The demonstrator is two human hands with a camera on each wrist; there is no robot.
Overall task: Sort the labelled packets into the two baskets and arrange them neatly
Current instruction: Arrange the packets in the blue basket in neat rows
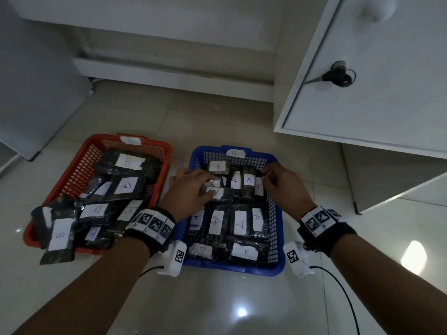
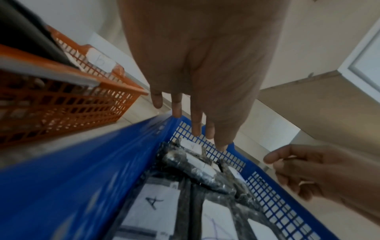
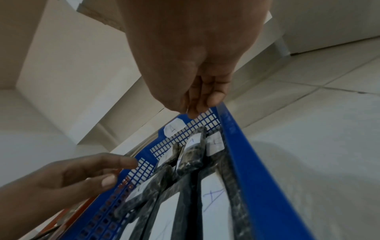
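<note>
Two baskets sit side by side on the floor. The blue basket (image 1: 278, 228) holds dark packets marked A (image 1: 249, 181). The orange basket (image 1: 79, 163) holds packets marked B (image 1: 127, 162). The left hand (image 1: 191, 187) reaches over the blue basket with straight, spread fingers. The right hand (image 1: 283, 182) has its fingers curled at the far right corner; I cannot tell if it holds anything.

Left hand (image 2: 197, 65), fingers straight, above blue basket (image 2: 82, 178) holding dark packets (image 2: 197, 172) labelled A. Orange basket (image 2: 61, 110) beside, tag apparently B. Right hand (image 2: 320, 175) at far rim, fingers loosely curled.
</note>
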